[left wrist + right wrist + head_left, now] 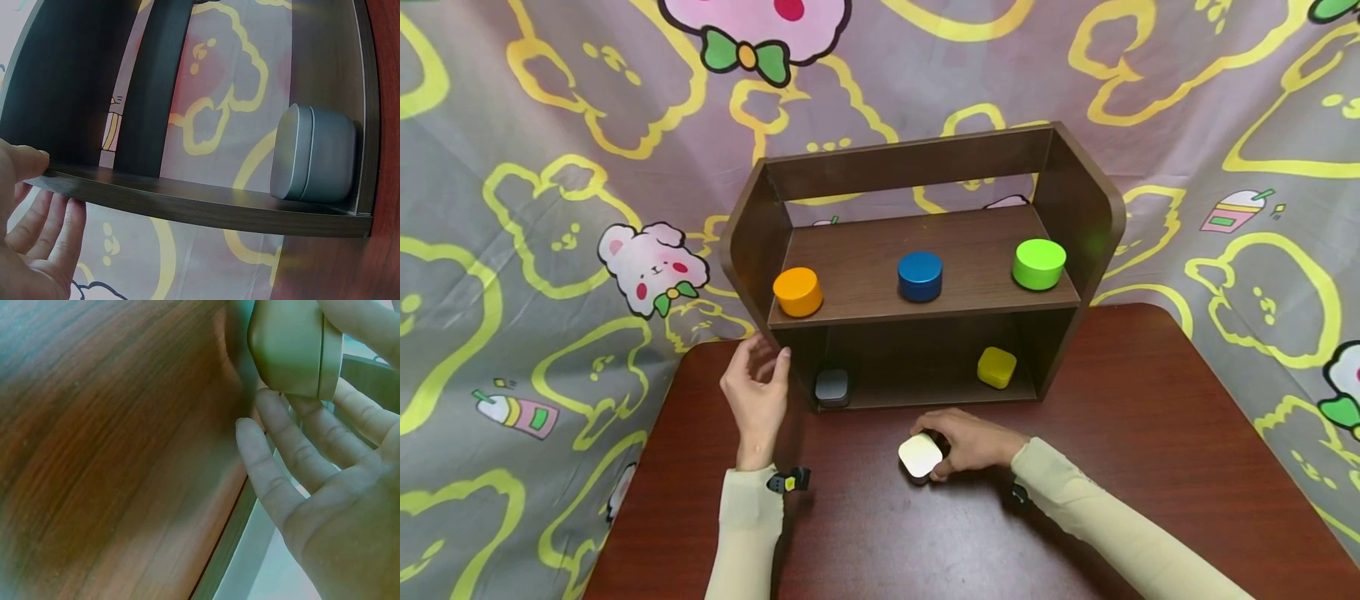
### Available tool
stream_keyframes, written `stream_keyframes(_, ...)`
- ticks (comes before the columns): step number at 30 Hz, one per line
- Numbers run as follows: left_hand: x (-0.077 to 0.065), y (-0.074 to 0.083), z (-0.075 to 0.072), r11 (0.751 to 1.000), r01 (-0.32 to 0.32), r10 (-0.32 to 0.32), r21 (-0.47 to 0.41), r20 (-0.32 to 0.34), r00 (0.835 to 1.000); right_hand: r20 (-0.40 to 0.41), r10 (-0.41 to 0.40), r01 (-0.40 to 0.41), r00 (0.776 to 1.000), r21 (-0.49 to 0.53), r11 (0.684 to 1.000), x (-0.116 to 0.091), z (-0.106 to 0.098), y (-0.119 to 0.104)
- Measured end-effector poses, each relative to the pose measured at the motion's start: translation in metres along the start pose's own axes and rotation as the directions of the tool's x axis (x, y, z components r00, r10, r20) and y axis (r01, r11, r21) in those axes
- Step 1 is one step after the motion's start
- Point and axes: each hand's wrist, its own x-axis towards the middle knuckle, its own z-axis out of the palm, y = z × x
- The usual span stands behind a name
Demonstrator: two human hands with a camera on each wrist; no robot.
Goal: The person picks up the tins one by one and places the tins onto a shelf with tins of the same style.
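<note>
My right hand (973,440) holds a small rounded-square tin (920,455) between thumb and fingers, in front of the dark wooden shelf (857,242). Its lid looks pale and glary in the head view; in the right wrist view the tin (290,350) looks gold, with a lid seam. I cannot tell whether it touches the table. At the shelf's left side, my left hand (758,408) grips the side panel (187,203), thumb on one face and fingers on the other. A grey square tin (832,388) sits in the lower compartment's left corner, close to that panel.
On the upper board stand an orange round tin (798,292), a blue round tin (920,277) and a lime green round tin (1039,265). A yellow square tin (997,367) lies in the lower compartment's right part. Patterned cloth (572,333) hangs behind the reddish-brown table (1157,433).
</note>
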Motion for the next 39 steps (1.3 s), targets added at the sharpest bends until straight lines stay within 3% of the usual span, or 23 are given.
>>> stream_keyframes(13,0.001,0.002,0.0,1.0,-0.007,0.007,0.0,-0.007,1.0,-0.018,-0.044,0.045,0.999,0.013,0.999,0.001,-0.008,-0.001)
stream_keyframes(39,0.0,0.0,0.001,1.0,-0.003,0.003,0.004,-0.01,1.0,-0.023,-0.025,0.026,0.999,0.023,0.999,0.003,-0.019,-0.001)
